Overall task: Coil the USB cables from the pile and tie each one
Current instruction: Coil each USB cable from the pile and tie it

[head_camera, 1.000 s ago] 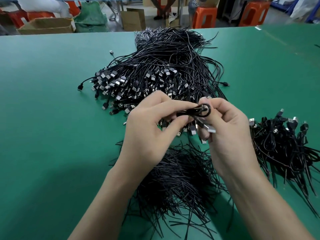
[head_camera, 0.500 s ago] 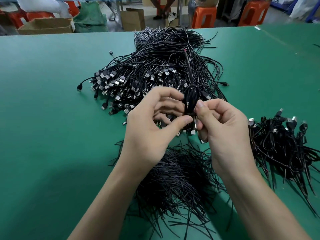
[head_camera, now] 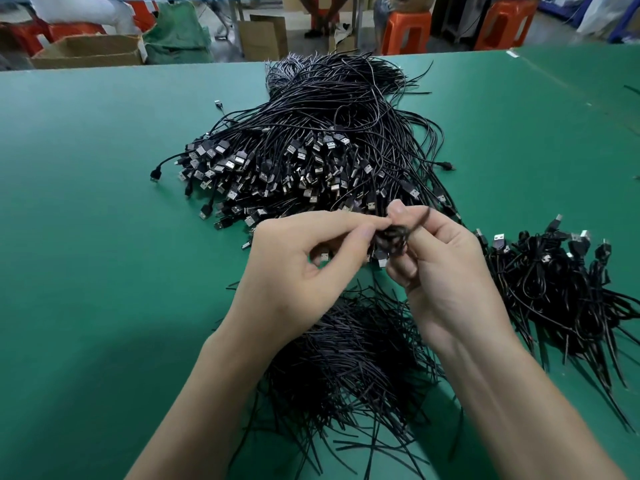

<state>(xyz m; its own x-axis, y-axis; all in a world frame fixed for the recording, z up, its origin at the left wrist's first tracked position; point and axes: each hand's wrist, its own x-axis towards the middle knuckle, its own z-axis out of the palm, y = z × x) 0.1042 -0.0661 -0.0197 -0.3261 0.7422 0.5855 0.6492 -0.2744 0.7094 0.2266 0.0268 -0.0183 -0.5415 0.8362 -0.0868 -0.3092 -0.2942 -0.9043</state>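
Green table (head_camera: 86, 237). Behind its far edge: open cardboard box (head_camera: 90, 51) at left, green sack (head_camera: 176, 39) beside it, smaller cardboard box (head_camera: 263, 38), two orange plastic stools (head_camera: 407, 32) (head_camera: 504, 26) on grey floor.

orange stools (head_camera: 405, 31) behind green table (head_camera: 86, 202)

Hands: two, the left hand (head_camera: 298, 271) and the right hand (head_camera: 446, 278)
Coiled cable (head_camera: 391, 241) held between them: one
Loose cable pile (head_camera: 322, 150): one, cables too many to count
Tie pile (head_camera: 349, 362): one
Finished coil heap (head_camera: 561, 289): one
Orange stools (head_camera: 407, 31): two
Cardboard boxes (head_camera: 90, 51): two
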